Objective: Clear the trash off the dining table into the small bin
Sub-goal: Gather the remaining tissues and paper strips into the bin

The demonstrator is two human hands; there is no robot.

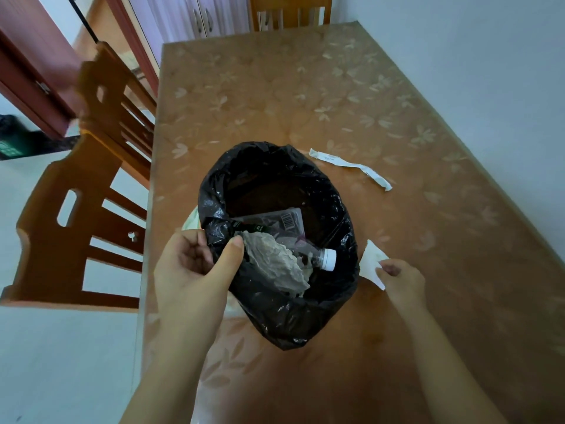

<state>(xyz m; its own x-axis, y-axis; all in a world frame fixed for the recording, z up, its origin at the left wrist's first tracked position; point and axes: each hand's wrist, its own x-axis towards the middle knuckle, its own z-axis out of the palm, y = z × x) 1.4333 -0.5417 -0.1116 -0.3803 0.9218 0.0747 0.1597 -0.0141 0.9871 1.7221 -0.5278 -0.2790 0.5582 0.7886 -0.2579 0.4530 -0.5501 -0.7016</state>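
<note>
A small bin lined with a black bag [275, 319] is held over the near left part of the dining table [382, 96]. My left hand [192, 270] grips its left rim, thumb inside the bag. Inside lie a crumpled grey paper [275, 264], a clear plastic bottle with a white cap [325, 260] and a clear wrapper with a barcode [284, 223]. My right hand [400, 281] pinches a white tissue [371, 261] that rests on the table just right of the bin. A long white paper wrapper [348, 165] lies on the table beyond the bin.
Two wooden chairs [91, 215] stand along the table's left side and another chair [290, 10] at the far end. A white wall [489, 56] runs along the table's right edge. A red-brown door [33, 65] is at the far left.
</note>
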